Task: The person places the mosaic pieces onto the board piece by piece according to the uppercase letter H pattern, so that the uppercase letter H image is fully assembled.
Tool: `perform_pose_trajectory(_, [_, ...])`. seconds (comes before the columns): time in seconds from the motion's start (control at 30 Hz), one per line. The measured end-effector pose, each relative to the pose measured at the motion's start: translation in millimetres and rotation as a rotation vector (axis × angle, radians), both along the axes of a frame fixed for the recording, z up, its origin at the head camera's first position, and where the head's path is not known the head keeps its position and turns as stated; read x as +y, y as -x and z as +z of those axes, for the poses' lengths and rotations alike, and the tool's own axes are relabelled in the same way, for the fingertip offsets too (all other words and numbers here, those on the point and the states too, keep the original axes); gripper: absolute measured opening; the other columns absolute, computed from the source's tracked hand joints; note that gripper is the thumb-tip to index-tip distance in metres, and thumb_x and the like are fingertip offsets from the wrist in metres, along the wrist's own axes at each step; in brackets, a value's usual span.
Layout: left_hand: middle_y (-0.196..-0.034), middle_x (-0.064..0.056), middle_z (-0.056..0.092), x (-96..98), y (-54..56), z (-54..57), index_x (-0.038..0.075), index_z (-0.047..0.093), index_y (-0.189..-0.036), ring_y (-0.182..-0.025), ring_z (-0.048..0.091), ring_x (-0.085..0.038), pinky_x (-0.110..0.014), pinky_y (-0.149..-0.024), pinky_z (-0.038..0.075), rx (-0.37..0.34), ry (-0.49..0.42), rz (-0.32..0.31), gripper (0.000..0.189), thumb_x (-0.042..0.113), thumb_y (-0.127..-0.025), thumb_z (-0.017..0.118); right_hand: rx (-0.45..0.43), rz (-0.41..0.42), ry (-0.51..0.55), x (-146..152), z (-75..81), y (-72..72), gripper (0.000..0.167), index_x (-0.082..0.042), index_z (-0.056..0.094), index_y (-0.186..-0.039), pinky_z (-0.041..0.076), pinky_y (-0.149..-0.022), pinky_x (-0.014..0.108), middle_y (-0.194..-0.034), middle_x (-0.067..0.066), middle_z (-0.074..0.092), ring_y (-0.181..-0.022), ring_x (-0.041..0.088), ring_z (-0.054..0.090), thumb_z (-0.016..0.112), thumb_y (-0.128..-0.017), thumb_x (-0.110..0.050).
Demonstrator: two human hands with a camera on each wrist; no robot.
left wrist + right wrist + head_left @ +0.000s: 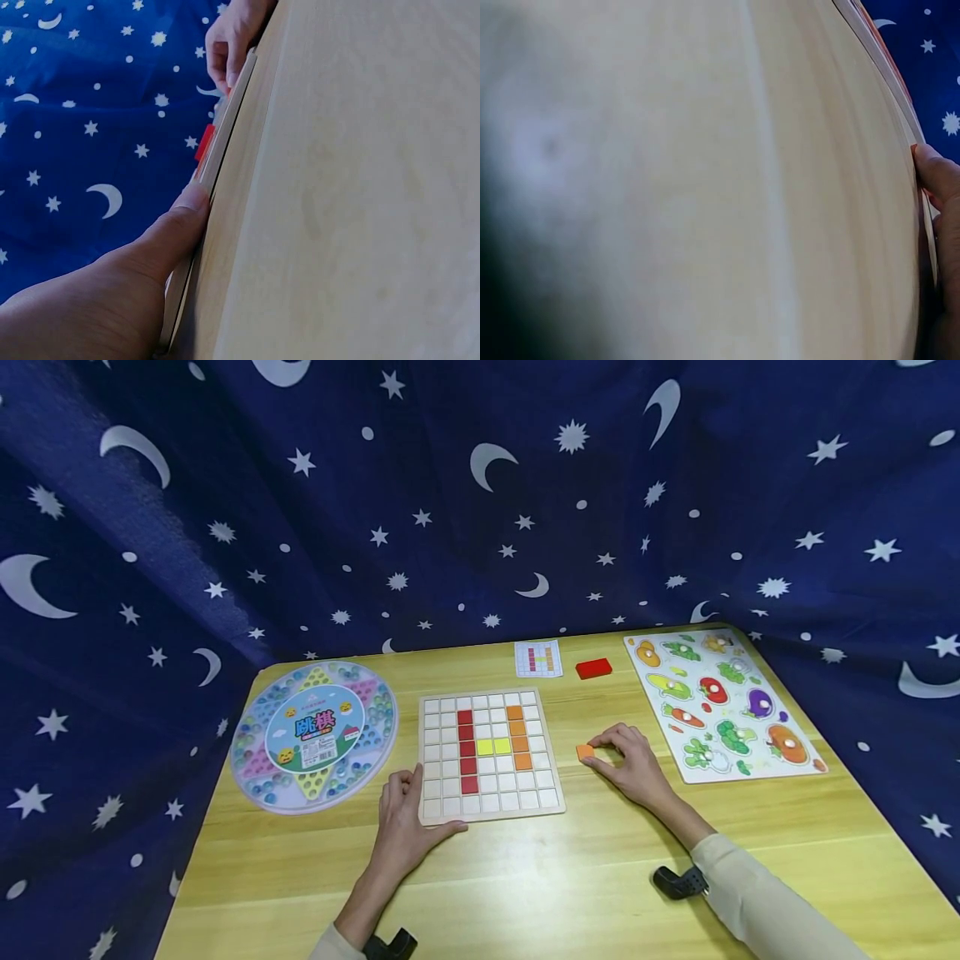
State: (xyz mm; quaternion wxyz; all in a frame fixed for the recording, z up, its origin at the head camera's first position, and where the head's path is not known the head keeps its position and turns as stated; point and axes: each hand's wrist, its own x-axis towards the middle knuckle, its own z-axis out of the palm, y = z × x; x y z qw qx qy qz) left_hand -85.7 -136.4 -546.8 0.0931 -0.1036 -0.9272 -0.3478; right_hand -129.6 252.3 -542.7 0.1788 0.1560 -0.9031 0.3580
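Note:
A wooden grid board (442, 807) lies mid-table, with a column of red square tiles (467, 748), two yellow tiles (493, 746) and a column of orange tiles (520, 744) in its cells. At the board's near left corner, my left hand (405, 827) spreads its thumb along the front edge and its fingers by the left edge. In the left wrist view the thumb (184, 217) presses the board's side. Right of the board, my right hand (633, 768) pinches a loose orange square tile (585, 752) between thumb and index finger, close over the table.
Behind the board lie a small pattern card (537, 659) and a red block (594, 669). A round Chinese checkers set (315, 735) is on the left; a vegetable knob puzzle (720, 706) occupies the right. A dark starry curtain (450, 527) hangs along the table's far edge.

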Motion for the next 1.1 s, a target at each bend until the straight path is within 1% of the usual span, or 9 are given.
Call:
perform_pose_trajectory(0.13, [-0.113, -0.011, 0.043, -0.1, -1.3, -0.7, 0.01, 0.039, -0.149, -0.101, 0.038, -0.023, -0.041, -0.088, 0.032, -0.001, -0.001, 0.006, 0.117, 0.055, -0.054, 0.091, 0.004, 0.004, 0.007, -1, 0.2, -0.6, 0.028, -0.009, 0.072, -0.092, 0.034, -0.087, 0.037, -0.092, 0.002, 0.064, -0.092, 0.021, 0.054, 0.087, -0.068, -0.009])
perform_pose_trajectory(0.37, [-0.113, -0.011, 0.042, -0.8, -4.0, -1.6, 0.009, 0.04, -0.149, -0.103, 0.037, -0.024, -0.042, -0.09, 0.031, -0.023, -0.01, 0.015, 0.117, 0.055, -0.055, 0.091, 0.003, 0.006, 0.013, -2, -0.5, -1.2, 0.028, -0.009, 0.072, -0.091, 0.033, -0.087, 0.036, -0.092, 0.001, 0.064, -0.091, 0.02, 0.054, 0.087, -0.068, -0.009])
perform_pose_trajectory(0.67, [-0.113, -0.011, 0.042, -1.9, -7.7, -3.3, 0.009, 0.041, -0.148, -0.102, 0.038, -0.024, -0.041, -0.089, 0.032, -0.019, -0.008, 0.027, 0.116, 0.056, -0.054, 0.091, -0.009, 0.005, 0.004, -3, -2.7, -1.2, 0.028, -0.009, 0.072, -0.092, 0.034, -0.087, 0.036, -0.092, 0.001, 0.064, -0.092, 0.02, 0.053, 0.087, -0.068, -0.01])
perform_pose_trajectory(0.87, [-0.112, -0.009, 0.04, -1.8, -3.7, -2.0, 0.01, 0.04, -0.149, -0.1, 0.036, -0.022, -0.04, -0.087, 0.031, -0.031, 0.002, 0.022, 0.116, 0.058, -0.055, 0.089, -0.009, -0.011, 0.012, -3, -2.0, -0.6, 0.028, -0.008, 0.072, -0.092, 0.035, -0.084, 0.033, -0.092, 0.002, 0.064, -0.091, 0.02, 0.053, 0.087, -0.068, -0.009])
perform_pose_trajectory(1.1, [-0.114, -0.011, 0.04, 0.2, 2.3, -1.0, 0.004, 0.041, -0.147, -0.102, 0.037, -0.025, -0.041, -0.086, 0.033, -0.02, 0.013, 0.009, 0.116, 0.059, -0.056, 0.088, 0.002, -0.024, 0.041, -8, 2.3, -0.4, 0.03, -0.007, 0.072, -0.094, 0.035, -0.084, 0.033, -0.091, 0.003, 0.066, -0.089, 0.018, 0.053, 0.087, -0.068, -0.007])
